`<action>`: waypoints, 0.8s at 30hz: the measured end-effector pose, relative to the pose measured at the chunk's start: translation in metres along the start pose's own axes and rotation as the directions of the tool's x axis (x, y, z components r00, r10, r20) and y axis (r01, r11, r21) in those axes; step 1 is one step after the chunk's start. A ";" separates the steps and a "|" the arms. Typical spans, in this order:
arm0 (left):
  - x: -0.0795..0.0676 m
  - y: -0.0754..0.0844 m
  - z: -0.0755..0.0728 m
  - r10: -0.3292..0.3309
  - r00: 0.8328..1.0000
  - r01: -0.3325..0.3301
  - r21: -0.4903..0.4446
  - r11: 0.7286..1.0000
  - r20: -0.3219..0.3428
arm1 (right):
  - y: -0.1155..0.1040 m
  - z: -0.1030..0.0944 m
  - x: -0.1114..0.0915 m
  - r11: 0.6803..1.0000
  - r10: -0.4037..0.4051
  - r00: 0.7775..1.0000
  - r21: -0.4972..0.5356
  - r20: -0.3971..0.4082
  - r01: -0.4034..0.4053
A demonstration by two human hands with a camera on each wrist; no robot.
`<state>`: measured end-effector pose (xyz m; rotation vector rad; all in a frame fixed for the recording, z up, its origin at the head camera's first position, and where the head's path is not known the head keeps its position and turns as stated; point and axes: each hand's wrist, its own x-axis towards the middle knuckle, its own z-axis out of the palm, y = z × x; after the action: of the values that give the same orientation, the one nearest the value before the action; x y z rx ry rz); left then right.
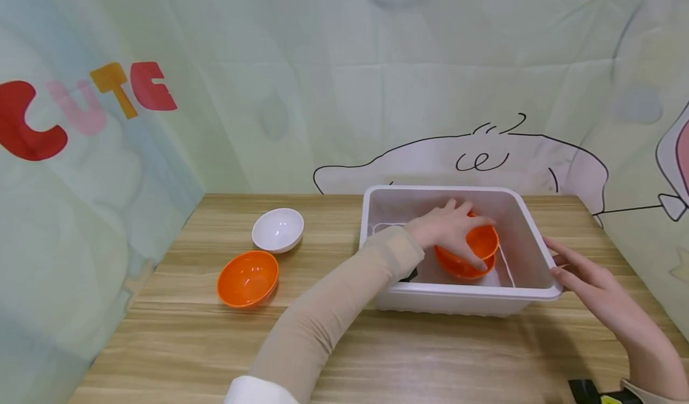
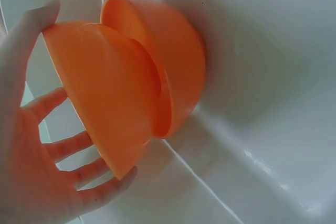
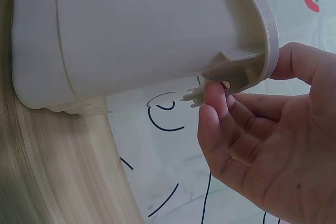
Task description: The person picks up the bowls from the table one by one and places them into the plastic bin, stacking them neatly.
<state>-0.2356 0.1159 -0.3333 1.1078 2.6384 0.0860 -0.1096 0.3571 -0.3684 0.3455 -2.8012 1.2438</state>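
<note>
In the white plastic bin (image 1: 447, 299), my left hand (image 1: 447, 227) holds an orange bowl (image 1: 484, 240) by its rim. The left wrist view shows the thumb at one side of that bowl (image 2: 105, 90) and the fingers spread along the rim. A second orange bowl (image 2: 184, 61) sits just beneath it in the bin, and the held bowl's base dips partly into its mouth. At the bin's right end, my right hand (image 1: 592, 278) pinches the rim. From the right wrist view, the thumb lies over the bin's lip (image 3: 271, 35) and curled fingers (image 3: 214, 129) are underneath.
Left of the bin, a white bowl (image 1: 278, 230) and another orange bowl (image 1: 248, 279) stand on the wood-grain table (image 1: 177, 332). A printed cloth (image 1: 242, 122) hangs behind and along the sides. Something black (image 1: 410, 275) shows by the left sleeve.
</note>
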 end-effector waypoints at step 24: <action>0.002 -0.001 0.004 0.008 0.999 -0.008 -0.012 1.000 0.048 | 0.002 0.001 0.000 1.000 0.012 1.000 -0.009 0.005 -0.012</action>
<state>-0.2365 0.1163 -0.3378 1.1025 2.5883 0.0762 -0.1100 0.3578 -0.3700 0.3326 -2.8158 1.2345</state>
